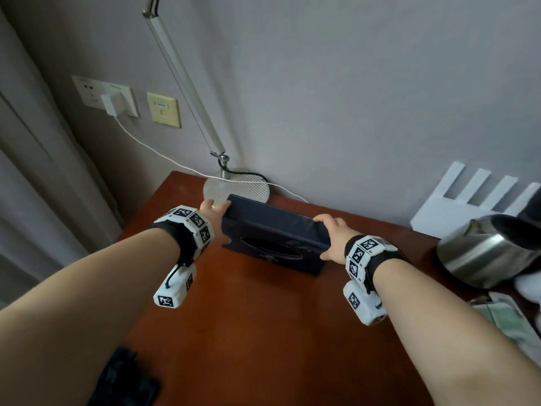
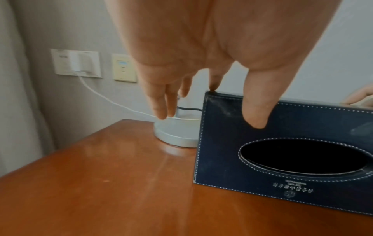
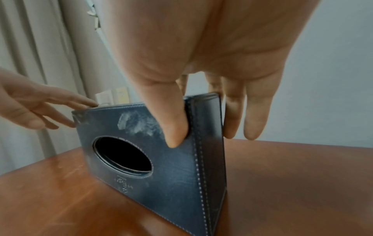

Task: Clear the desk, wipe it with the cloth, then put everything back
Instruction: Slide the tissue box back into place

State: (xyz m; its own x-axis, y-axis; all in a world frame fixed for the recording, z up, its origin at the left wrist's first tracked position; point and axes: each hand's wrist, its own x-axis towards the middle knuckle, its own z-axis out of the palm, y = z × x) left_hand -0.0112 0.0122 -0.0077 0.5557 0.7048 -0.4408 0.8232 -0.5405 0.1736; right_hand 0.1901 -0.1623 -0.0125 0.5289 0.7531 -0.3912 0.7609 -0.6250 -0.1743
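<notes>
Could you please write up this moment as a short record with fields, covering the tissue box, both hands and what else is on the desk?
held item: dark blue tissue box, oval opening facing the person, tipped up on its lower edge on the desk
left hand: pinches the box's left end, thumb on the front face
right hand: pinches the box's right end, thumb in front, fingers behind
behind box: round desk lamp base, white charger cable running across it
right edge: steel kettle
box contents: no tissue visible in the opening
</notes>
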